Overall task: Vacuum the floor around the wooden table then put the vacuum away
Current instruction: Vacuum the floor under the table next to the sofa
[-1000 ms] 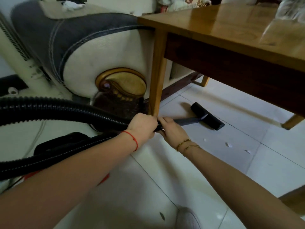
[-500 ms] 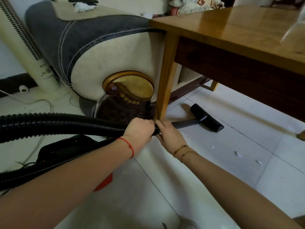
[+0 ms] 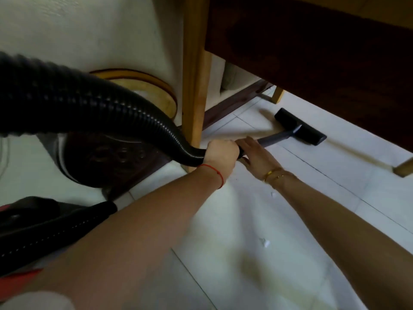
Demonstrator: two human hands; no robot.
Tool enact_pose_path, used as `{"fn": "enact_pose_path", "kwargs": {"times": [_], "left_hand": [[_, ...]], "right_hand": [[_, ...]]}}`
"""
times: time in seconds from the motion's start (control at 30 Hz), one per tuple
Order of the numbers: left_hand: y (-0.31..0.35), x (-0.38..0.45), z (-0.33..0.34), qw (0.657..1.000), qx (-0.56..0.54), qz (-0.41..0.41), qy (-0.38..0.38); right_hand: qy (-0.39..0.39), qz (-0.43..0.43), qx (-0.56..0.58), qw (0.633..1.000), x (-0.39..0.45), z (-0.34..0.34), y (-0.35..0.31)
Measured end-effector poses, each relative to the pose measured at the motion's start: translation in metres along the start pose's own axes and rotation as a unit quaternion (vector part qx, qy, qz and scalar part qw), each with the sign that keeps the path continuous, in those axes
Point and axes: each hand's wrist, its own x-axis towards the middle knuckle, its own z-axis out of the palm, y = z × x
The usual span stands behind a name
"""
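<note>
My left hand (image 3: 221, 153) is closed around the end of the black ribbed vacuum hose (image 3: 93, 108), just in front of the wooden table's near leg (image 3: 193, 86). Right beside it, my right hand (image 3: 257, 157) grips the grey wand (image 3: 277, 137). The wand runs to the flat black floor nozzle (image 3: 299, 126), which rests on the white tiles under the table's dark apron (image 3: 312, 52). The black and red vacuum body (image 3: 33, 224) sits low at the left. Small white scraps (image 3: 266, 242) lie on the tiles near my right forearm.
A cream sofa end (image 3: 89, 41) with a carved dark wooden base (image 3: 111, 157) stands directly left of the table leg. Two more table legs (image 3: 277, 96) (image 3: 404, 167) stand farther back and at the right edge. White tiled floor fills the lower right.
My view has dropped lower and closer, so the tabletop has left the frame. The hose now arches higher on the left. Both hands keep their grip, and the nozzle sits farther under the table.
</note>
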Motion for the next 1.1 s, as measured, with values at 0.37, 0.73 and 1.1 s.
{"fn": "enact_pose_path", "kwargs": {"times": [0.37, 0.73, 1.1], "left_hand": [[0.04, 0.043, 0.008, 1.0, -0.008, -0.003, -0.024], [0.012, -0.022, -0.001, 1.0, 0.001, 0.013, -0.007], [-0.022, -0.113, -0.02, 0.997, 0.058, 0.06, 0.002]], "right_hand": [[-0.001, 0.052, -0.005, 0.999, 0.002, -0.009, 0.047], [0.014, 0.029, 0.0, 0.999, -0.032, 0.005, -0.01], [0.08, 0.023, -0.053, 0.995, -0.081, 0.026, -0.095]]}}
